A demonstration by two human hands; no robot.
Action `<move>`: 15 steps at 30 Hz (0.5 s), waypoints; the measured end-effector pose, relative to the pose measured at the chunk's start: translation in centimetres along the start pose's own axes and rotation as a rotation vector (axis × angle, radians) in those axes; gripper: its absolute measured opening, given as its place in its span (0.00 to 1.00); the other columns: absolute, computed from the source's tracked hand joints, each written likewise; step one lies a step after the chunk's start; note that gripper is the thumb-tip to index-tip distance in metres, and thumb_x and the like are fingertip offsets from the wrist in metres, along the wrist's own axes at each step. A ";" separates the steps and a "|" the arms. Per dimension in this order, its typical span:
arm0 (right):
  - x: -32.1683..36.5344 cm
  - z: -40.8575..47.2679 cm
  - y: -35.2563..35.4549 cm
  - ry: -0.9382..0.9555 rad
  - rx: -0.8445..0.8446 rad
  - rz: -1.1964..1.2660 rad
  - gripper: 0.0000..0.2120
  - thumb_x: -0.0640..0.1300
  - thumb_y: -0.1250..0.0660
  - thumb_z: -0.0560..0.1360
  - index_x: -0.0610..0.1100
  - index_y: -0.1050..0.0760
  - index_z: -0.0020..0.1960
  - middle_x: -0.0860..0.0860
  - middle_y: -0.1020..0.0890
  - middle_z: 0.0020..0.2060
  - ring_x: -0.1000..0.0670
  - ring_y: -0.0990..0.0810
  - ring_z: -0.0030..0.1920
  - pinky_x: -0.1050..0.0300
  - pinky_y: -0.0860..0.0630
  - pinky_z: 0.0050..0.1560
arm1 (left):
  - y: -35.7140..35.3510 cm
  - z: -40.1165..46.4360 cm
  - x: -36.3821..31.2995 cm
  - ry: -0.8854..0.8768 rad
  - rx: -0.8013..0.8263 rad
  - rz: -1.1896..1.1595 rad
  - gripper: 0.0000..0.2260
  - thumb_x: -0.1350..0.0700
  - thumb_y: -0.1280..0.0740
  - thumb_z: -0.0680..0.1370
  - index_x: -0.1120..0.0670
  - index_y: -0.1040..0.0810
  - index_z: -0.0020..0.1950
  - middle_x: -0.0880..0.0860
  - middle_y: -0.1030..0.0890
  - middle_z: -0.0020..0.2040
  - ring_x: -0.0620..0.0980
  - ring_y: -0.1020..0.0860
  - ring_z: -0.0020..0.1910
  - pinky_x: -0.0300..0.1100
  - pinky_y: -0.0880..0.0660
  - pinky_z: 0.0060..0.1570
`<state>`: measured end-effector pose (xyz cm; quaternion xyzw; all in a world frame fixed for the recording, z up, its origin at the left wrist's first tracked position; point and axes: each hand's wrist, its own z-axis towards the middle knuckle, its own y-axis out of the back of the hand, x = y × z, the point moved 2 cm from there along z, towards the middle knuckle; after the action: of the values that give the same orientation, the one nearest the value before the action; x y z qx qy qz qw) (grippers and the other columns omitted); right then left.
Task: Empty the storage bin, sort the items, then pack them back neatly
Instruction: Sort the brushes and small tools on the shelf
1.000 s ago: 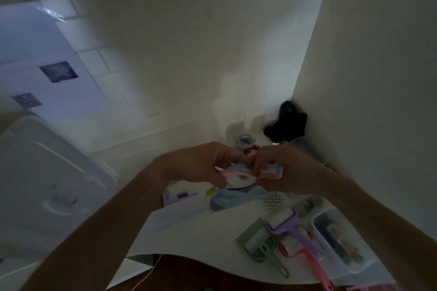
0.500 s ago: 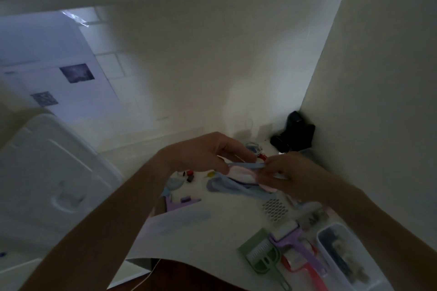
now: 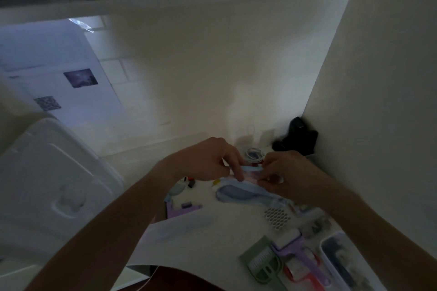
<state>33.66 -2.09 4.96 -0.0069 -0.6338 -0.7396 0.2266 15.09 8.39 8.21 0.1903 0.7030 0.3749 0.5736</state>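
left hand (image 3: 208,160) and right hand (image 3: 283,172) each pinch an end of a blue strip (image 3: 251,168), frame centre | risk: slips onto sorted items (image 3: 279,264) lower right, mixing piles in dim light

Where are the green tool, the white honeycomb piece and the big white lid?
green tool (image 3: 262,264), head view, on its ribbed body
honeycomb piece (image 3: 277,217), head view, on its mesh face
white lid (image 3: 45,186), head view, on its flat top
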 end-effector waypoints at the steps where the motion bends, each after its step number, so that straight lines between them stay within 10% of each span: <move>1: 0.1 0.2 0.1 0.005 0.014 0.009 0.13 0.54 0.34 0.69 0.48 0.15 0.40 0.53 0.20 0.38 0.53 0.21 0.36 0.58 0.25 0.37 | -0.2 0.2 0.1 -0.002 0.000 0.033 0.17 0.66 0.37 0.67 0.53 0.12 0.46 0.49 0.16 0.57 0.38 0.21 0.42 0.24 0.32 0.42; 6: 0.4 -1.1 0.8 -0.018 0.049 0.163 0.27 0.74 0.33 0.65 0.55 0.18 0.53 0.59 0.21 0.50 0.61 0.22 0.47 0.64 0.25 0.46 | 0.7 0.0 0.4 0.056 -0.081 -0.040 0.18 0.59 0.39 0.67 0.52 0.13 0.49 0.50 0.14 0.47 0.46 0.17 0.46 0.46 0.21 0.46; 12: -0.2 -2.2 0.9 -0.036 -0.234 0.481 0.08 0.54 0.25 0.70 0.50 0.17 0.43 0.55 0.18 0.52 0.58 0.19 0.55 0.58 0.22 0.52 | 1.6 -1.7 0.3 0.025 -0.273 -0.368 0.10 0.66 0.31 0.77 0.58 0.17 0.57 0.55 0.14 0.50 0.50 0.16 0.51 0.46 0.21 0.55; 15: 0.0 -2.8 2.1 -0.078 -0.346 0.634 0.07 0.51 0.25 0.70 0.47 0.17 0.44 0.53 0.16 0.51 0.54 0.17 0.53 0.61 0.22 0.52 | 0.5 -2.9 1.0 0.027 -0.380 -0.500 0.25 0.61 0.24 0.71 0.54 0.25 0.67 0.54 0.16 0.56 0.49 0.17 0.56 0.43 0.20 0.54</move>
<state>35.19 -4.87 6.41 -0.2696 -0.4736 -0.7282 0.4157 11.99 8.50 8.07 -0.1041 0.6530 0.3495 0.6638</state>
